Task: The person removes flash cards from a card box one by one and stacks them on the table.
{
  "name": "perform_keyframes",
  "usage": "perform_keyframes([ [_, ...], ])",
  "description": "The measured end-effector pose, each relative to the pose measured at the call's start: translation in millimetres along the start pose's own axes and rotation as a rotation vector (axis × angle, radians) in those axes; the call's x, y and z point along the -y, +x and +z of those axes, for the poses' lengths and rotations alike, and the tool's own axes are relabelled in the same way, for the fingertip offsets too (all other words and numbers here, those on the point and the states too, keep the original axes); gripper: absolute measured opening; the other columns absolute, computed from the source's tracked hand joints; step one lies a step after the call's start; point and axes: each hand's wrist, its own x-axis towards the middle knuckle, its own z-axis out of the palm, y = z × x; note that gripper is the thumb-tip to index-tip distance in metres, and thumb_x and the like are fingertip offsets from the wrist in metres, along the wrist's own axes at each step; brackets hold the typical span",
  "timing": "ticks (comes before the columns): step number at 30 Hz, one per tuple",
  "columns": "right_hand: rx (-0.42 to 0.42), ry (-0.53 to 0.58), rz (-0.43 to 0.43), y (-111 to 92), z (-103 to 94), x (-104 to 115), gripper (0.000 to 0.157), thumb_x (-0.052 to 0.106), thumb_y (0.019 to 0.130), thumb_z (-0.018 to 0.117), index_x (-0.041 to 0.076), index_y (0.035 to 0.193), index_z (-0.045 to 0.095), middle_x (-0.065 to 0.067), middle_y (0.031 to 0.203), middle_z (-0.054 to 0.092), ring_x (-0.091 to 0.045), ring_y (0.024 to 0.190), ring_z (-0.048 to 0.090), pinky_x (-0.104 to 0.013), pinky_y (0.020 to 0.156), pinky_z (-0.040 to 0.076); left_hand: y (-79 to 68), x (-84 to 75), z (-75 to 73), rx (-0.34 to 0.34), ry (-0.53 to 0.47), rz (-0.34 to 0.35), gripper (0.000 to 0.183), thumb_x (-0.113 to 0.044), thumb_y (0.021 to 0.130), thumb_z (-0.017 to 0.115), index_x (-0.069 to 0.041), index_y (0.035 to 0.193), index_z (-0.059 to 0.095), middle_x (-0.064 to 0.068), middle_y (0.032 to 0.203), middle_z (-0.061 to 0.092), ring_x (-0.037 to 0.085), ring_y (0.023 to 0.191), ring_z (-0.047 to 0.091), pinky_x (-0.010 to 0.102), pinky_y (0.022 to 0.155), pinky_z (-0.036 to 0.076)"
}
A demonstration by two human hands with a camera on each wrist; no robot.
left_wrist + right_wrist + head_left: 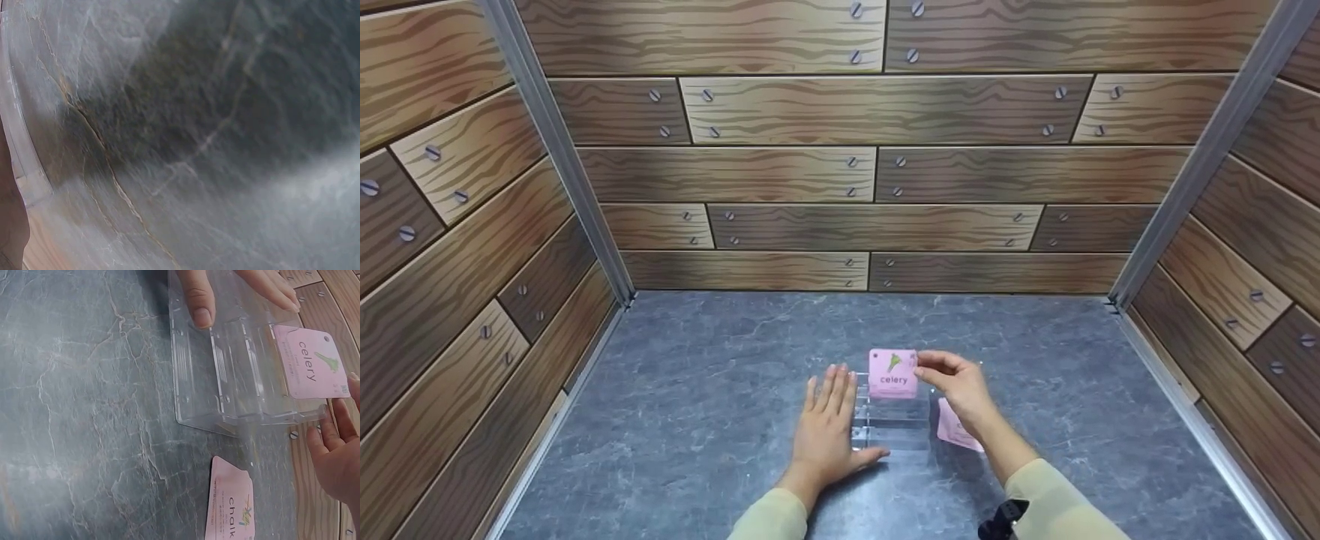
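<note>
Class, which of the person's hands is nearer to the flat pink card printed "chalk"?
Right. The right hand is close to the pink "chalk" card, pinching the square pink "celery" card; the left hand is farther away, at the opposite side of the clear plastic tiered rack.

From my remote seat I see a rack (221,370) of clear, glossy plastic, with small highlights along its ledges. The celery card (893,373) and the chalk card (229,503) look like smooth printed paper stock. The worktop (712,375) has a veined, stone-like finish with a soft sheen. I read the walls (877,112) as smooth panels with a wood-grain look, the corner posts (561,150) as dull metal, the sleeves (774,516) as matt cloth
</note>
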Motion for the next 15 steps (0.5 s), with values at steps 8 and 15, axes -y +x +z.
perform_keyframes([
  [8, -0.024, -0.016, 0.004, 4, 7.0, -9, 0.029, -0.011, 0.090, 0.077, -0.013, 0.118, 0.073, -0.022, 0.114, 0.076, -0.015, 0.097, 0.070, -0.022, 0.084, 0.059, -0.1, 0.0, 0.3, 0.004, 0.004, -0.001, 0.133, -0.101, 0.080, 0.038, -0.002, 0.168, 0.024, 0.016, 0.176, 0.016, 0.031, 0.164, 0.010, 0.055, 0.130, 0.013],
  [15, -0.057, -0.065, 0.006, 5, 13.3, -11, 0.030, -0.008, 0.088, 0.080, -0.012, 0.117, 0.074, -0.019, 0.111, 0.076, -0.014, 0.095, 0.068, -0.020, 0.080, 0.057, -0.3, 0.5, 2.3, 0.005, -0.002, -0.005, 0.133, -0.101, 0.080, 0.037, -0.002, 0.168, 0.023, 0.016, 0.176, 0.018, 0.030, 0.164, 0.008, 0.055, 0.130, 0.014],
])
